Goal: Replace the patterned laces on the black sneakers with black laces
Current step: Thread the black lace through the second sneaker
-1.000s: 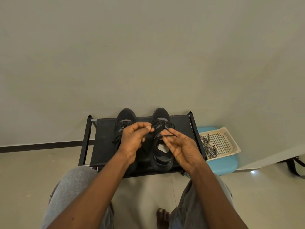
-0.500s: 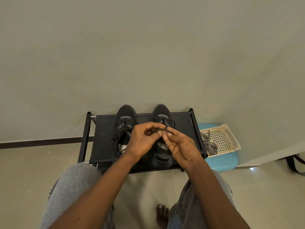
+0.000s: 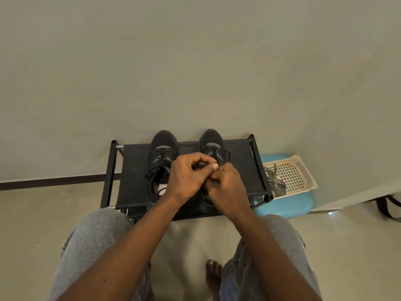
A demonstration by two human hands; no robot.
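Two black sneakers stand side by side on a black shoe rack (image 3: 134, 168), toes toward the wall. The left sneaker (image 3: 161, 153) carries a black lace, tied loosely. Over the right sneaker (image 3: 211, 141) my left hand (image 3: 188, 177) and my right hand (image 3: 225, 187) meet, both pinching the black lace (image 3: 224, 154) of that shoe between curled fingers and thumbs. A loop of the lace shows above my knuckles. The hands hide most of the right shoe's middle. The patterned black-and-white laces (image 3: 274, 182) lie in a cream basket (image 3: 303, 172) at the right.
The basket rests on a light blue stool (image 3: 286, 205) right of the rack. A plain wall rises directly behind the rack. My knees in grey trousers and a bare foot (image 3: 213, 272) are below. A dark bag strap (image 3: 388, 206) lies at the far right.
My hands have come together over the right sneaker; the right hand's fingers, straight a second ago, now curl onto the lace. The view shifted slightly.
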